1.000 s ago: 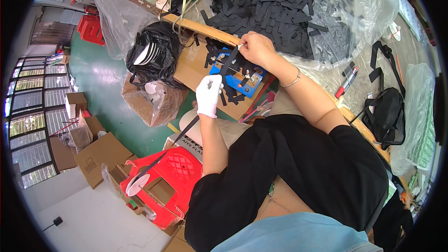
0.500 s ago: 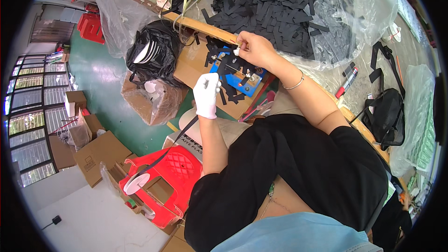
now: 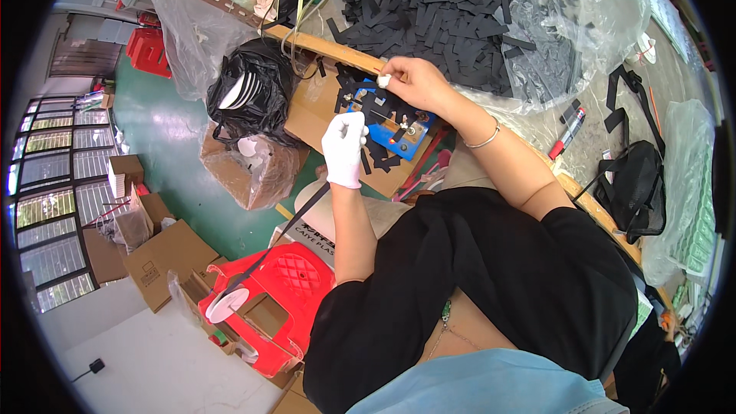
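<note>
My left hand (image 3: 345, 149), in a white glove, is closed over the near left side of a blue metal-fitted fixture (image 3: 400, 147). A black strap (image 3: 287, 224) runs from a white-sided reel (image 3: 228, 307) up to this hand, where the glove hides its end. At the fixture's far edge is my bare right hand (image 3: 420, 84). Its thumb and fingers are pinched together, a white cover shows at a fingertip, and whatever they hold is too small to make out. Short cut black strips (image 3: 379, 159) lie on and around the fixture.
A large heap of cut black strips (image 3: 429, 11) lies on plastic sheeting beyond a wooden edge (image 3: 337, 49). The reel sits by a red plastic stool (image 3: 303, 272). To the left are a black bag (image 3: 253, 92) and a carton (image 3: 245, 172); a red marker (image 3: 567, 134) lies right.
My left hand has shifted slightly up and toward the fixture. My right hand has moved a little left, still pinched. The strap still runs to the left hand.
</note>
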Demonstrator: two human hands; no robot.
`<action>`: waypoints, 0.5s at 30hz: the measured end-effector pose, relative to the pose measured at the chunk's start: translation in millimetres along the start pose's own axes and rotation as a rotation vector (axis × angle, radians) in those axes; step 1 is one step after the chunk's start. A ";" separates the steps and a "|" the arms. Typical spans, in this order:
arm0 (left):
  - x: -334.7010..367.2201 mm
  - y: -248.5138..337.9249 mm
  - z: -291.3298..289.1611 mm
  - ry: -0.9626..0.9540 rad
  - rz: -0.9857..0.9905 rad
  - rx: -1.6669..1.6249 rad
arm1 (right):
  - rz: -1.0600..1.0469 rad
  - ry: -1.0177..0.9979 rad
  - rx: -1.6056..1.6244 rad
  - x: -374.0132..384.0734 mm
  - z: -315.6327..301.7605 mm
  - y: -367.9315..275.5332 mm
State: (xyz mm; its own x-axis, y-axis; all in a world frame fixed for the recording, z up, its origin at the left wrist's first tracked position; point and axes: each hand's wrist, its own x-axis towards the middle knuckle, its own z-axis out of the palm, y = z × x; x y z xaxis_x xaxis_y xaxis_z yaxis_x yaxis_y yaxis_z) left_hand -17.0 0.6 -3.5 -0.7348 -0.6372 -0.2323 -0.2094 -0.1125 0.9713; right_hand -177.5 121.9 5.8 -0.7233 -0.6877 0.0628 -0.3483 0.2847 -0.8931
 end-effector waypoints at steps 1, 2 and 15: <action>0.4 1.4 1.7 -0.005 -0.005 0.005 | 0.040 -0.119 0.096 3.0 2.6 6.6; 1.0 2.4 3.3 -0.010 -0.010 0.010 | 0.045 -0.152 0.229 4.6 9.4 16.7; -4.5 -9.8 -16.8 -0.029 -0.020 0.112 | 0.093 0.072 -0.363 8.6 6.7 5.7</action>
State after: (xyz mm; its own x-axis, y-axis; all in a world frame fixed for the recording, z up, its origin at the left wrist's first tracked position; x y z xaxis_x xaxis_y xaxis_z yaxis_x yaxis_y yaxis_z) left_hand -0.8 -8.3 -11.1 -0.7478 -0.6130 -0.2549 -0.2938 -0.0386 0.9551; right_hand -181.8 113.2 -1.7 -0.7973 -0.6028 0.0322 -0.4587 0.5703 -0.6814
